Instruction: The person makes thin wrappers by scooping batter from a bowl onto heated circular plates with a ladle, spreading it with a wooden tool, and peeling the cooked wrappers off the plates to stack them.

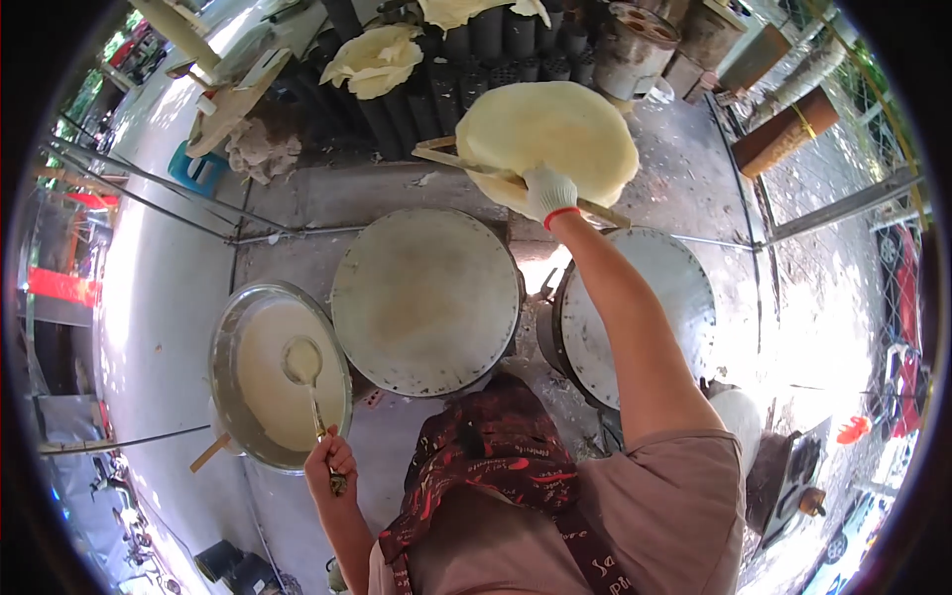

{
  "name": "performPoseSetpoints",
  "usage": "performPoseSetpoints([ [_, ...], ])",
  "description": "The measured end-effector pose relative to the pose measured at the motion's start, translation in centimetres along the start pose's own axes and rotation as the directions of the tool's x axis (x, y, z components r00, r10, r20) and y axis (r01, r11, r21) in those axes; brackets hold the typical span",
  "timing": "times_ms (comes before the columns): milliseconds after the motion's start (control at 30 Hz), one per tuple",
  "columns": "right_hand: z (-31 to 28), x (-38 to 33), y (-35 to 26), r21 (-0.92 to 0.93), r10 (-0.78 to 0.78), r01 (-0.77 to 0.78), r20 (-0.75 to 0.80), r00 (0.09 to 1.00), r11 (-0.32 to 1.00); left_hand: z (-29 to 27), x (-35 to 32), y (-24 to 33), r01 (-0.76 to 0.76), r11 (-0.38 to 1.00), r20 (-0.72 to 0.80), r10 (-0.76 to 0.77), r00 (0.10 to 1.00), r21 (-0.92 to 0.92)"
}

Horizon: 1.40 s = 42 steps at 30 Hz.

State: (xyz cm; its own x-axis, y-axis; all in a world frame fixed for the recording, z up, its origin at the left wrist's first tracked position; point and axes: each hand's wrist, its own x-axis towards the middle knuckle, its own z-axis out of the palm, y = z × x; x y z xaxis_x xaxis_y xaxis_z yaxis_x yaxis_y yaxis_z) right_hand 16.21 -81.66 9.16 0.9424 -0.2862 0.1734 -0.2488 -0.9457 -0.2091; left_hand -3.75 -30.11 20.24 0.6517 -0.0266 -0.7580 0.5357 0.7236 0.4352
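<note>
My left hand (332, 464) is closed around the handle of a ladle (315, 397). The ladle's bowl, filled with pale batter, hangs over a large metal basin (226, 347) of the same batter (268, 382). My right hand (548, 192), in a white knit glove with a red cuff, is stretched far forward and closed on a wooden stick (602, 213). Beyond and partly under it is a large round pale-yellow pancake (555, 134); its support is hidden. In front of me, a round flat griddle (426, 297) has a faint brown patch in its middle.
A second round griddle (640, 297) stands at the right under my forearm. Dark cylindrical briquettes (451, 94) are stacked at the back, with a torn yellow sheet (375, 61) on them. A rusty drum (635, 50) stands behind; a blue stool (195, 171) is far left.
</note>
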Motion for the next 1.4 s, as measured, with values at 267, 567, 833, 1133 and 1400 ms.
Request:
performPoseSetpoints([
  [267,0.9,-1.1,0.6,0.173,-0.103,0.080,0.128,0.986,0.982,-0.4,0.4,-0.1,0.032,0.999,0.034,-0.031,0.999,-0.034],
  [567,0.2,-14.5,-18.9,0.522,-0.193,0.016,0.287,0.938,0.853,-7.6,1.9,3.2,0.123,0.963,0.230,-0.067,0.971,-0.238],
  [833,6.5,-24.4,-37.1,0.678,-0.357,-0.315,0.658,0.663,0.664,-19.2,7.3,12.1,-0.029,1.000,-0.140,0.029,0.990,-0.001],
  [1133,14.4,-23.1,-49.7,0.332,-0.281,0.090,0.591,0.756,0.939,-30.8,17.5,18.5,0.106,0.643,-0.123,-0.018,0.992,0.759],
  [1400,14.5,-26.3,-54.3,0.187,-0.029,-0.619,0.966,0.255,0.763,-35.4,26.9,16.8,0.194,0.505,-0.047,-0.289,0.956,0.841],
])
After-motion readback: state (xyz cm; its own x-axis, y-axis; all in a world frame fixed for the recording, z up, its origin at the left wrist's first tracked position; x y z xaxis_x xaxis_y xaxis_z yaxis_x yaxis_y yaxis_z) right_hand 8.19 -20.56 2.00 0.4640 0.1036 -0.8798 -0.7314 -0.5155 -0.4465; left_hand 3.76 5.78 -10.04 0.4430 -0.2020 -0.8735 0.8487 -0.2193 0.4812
